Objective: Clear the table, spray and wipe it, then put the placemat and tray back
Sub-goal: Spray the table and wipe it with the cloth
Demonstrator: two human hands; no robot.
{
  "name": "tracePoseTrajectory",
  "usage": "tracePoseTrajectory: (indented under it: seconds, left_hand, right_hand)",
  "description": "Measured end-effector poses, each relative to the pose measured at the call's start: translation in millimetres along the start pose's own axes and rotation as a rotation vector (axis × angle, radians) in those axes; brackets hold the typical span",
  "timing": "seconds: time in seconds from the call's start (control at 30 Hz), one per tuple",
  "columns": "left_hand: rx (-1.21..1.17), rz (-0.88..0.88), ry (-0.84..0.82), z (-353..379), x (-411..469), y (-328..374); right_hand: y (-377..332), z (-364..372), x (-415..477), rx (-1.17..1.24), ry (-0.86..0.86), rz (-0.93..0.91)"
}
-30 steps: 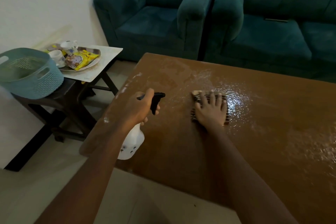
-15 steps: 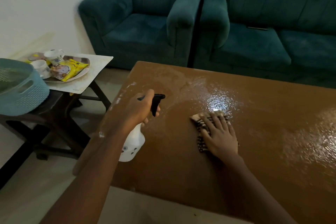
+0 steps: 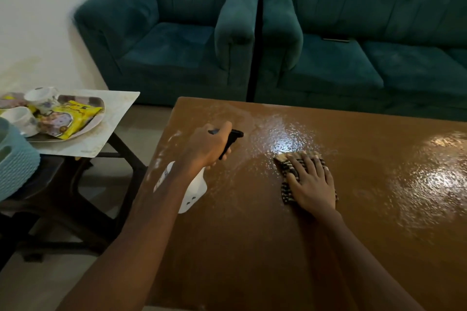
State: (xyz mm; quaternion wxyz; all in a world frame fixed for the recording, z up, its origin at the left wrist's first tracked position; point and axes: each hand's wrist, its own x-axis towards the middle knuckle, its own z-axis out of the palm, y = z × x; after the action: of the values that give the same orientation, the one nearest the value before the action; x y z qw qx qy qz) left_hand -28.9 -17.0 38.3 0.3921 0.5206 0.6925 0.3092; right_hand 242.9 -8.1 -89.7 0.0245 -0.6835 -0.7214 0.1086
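Wet worktop [image 3: 252, 247]: left hand [image 3: 207, 146] grips the spray bottle [image 3: 195, 189] near its left edge, right hand [image 3: 312, 184] with flat fingers [image 3: 307, 164] presses the cloth [image 3: 286, 174] to wipe, tray [image 3: 98, 120] and placemat [image 3: 118, 113] parked off on the side table [image 3: 50, 171].

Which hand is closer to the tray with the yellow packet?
Left. The left hand holds the spray bottle by the table's left edge, the side where the tray sits. The right hand presses the cloth farther right, away from it.
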Motion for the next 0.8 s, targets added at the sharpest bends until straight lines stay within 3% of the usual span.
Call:
tracePoseTrajectory:
  seconds: [0.3,0.57,0.8]
  left_hand:
    - [-0.093,0.043,0.004,6.4,14.2,4.2]
    - [-0.186,0.001,0.107,1.2,16.1,7.4]
    - [-0.190,0.054,0.257,-1.2,16.2,-0.3]
  right_hand:
    - [2.8,-2.2,7.8,0.000,-0.010,0.003]
    - [5.8,-19.3,95.8,0.054,-0.055,0.087]
    - [-63.2,-20.4,165.8,0.047,-0.113,0.032]
